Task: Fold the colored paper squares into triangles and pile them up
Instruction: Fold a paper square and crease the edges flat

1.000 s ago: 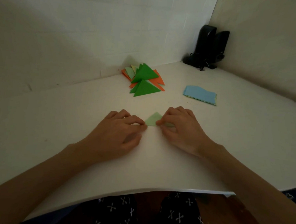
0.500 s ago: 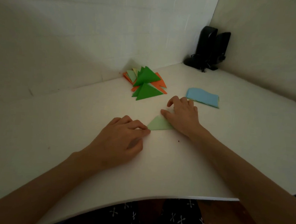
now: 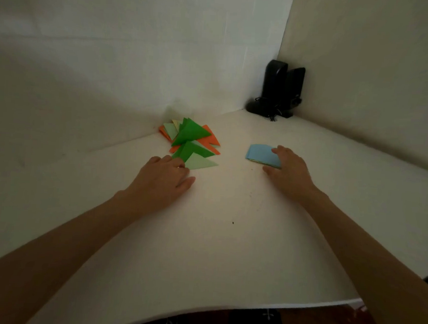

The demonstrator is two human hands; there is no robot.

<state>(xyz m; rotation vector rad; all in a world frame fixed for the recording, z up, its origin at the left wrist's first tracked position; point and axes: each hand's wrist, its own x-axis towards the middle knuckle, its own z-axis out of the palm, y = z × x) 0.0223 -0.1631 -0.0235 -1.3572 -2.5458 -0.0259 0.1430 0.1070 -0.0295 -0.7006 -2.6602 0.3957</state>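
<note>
Half a second ago the light green triangle (image 3: pixel 200 162) lay mid-desk between both hands. It now sits at the near edge of the pile of folded triangles (image 3: pixel 190 136), close to the far edge of the desk (image 3: pixel 216 236) and left of its middle. The right hand (image 3: pixel 288 170) has left that piece and gone to the blue paper squares (image 3: pixel 260 154), which lie toward the far right corner. I judge that one fold is finished and being added to the pile, and the next square is about to be taken.

In the head view, the left hand (image 3: pixel 162 177) reaches forward with its forearm low over the desk. Its fingertips lie on the triangle's near-left corner and the thumb is spread apart on the desk, so its grip is released and it presses rather than pinches. The right hand lies palm down with its fingers extended over the near right end of the blue stack. Its grip is also released and no sheet is lifted yet. Black speakers (image 3: pixel 278 91) stand in the far right corner.
</note>
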